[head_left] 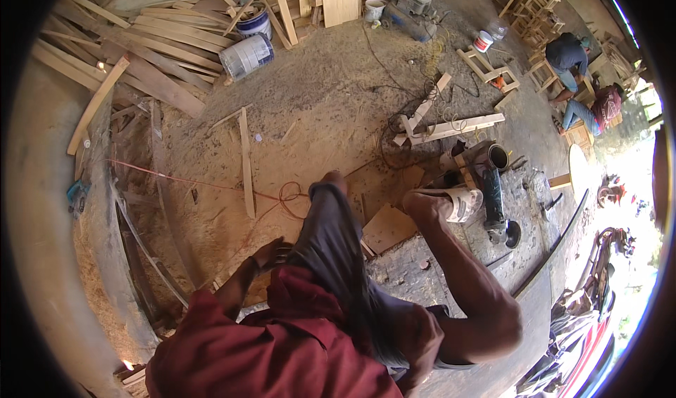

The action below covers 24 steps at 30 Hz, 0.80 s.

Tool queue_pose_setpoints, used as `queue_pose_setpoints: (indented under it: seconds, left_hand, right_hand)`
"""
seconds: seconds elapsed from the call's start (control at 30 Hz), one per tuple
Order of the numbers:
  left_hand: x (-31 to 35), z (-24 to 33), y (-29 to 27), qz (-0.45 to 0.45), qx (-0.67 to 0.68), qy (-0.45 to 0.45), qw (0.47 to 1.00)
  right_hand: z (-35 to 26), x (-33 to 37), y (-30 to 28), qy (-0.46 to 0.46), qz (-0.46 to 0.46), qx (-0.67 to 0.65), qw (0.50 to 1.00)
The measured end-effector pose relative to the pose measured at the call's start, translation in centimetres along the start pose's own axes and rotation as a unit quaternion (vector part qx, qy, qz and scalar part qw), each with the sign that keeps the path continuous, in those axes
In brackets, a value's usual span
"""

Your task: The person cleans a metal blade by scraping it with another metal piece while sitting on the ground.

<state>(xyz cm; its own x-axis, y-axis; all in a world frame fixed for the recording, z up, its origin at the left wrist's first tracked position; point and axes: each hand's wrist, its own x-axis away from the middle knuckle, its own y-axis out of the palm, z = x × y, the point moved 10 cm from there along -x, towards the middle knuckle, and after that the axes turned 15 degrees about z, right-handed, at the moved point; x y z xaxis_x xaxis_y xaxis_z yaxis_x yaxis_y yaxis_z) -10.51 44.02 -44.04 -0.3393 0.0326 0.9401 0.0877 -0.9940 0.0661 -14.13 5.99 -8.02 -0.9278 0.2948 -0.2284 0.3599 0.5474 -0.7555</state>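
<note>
My left hand (273, 254) is beside my left thigh, with a dark band at the wrist. Its fingers look stretched out and apart, and I see nothing held in them. Low in the view, my right hand (424, 333) lies against the dark shorts (373, 306) by my bent right leg; its fingers cannot be made out. My right foot, in a pale sandal (465, 205), rests on a worn workbench (451, 264). Just beyond it lies an angle grinder (496, 208) with a dark disc, beside a hollow cylinder (498, 156).
Planks (169, 46) are piled at the far left, near a white bucket (246, 54) on its side. An orange cord (204, 184) crosses the dusty floor. Wooden frame pieces (458, 127) lie among cables. Two people (567, 54) work at the far right near stacked stools (539, 7).
</note>
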Motion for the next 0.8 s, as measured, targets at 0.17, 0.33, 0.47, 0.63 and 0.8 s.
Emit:
queue_pose_setpoints:
  seconds: [0.17,0.33,0.47,0.63,0.8]
  left_hand:
    - [0.3,-6.6,-11.0,0.075,-0.120,-0.128,0.982]
    - [-0.9,-3.6,-28.3,0.053,-0.356,-0.122,0.925]
    - [-1.9,13.2,-39.1,0.301,-0.360,-0.156,0.869]
    - [-10.6,33.1,-32.6,0.310,-0.091,0.106,0.940]
    - [-14.9,40.4,-6.3,0.061,-0.096,0.276,0.954]
  right_hand:
    - [-2.7,-5.9,-5.7,-0.118,0.194,0.054,0.972]
    - [5.1,-7.8,-5.8,0.070,0.368,0.056,0.925]
    - [8.8,-13.0,1.8,0.218,0.299,-0.050,0.928]
    - [12.8,-16.7,11.7,0.273,0.071,0.074,0.956]
    - [19.8,-16.9,21.8,0.367,-0.057,-0.100,0.923]
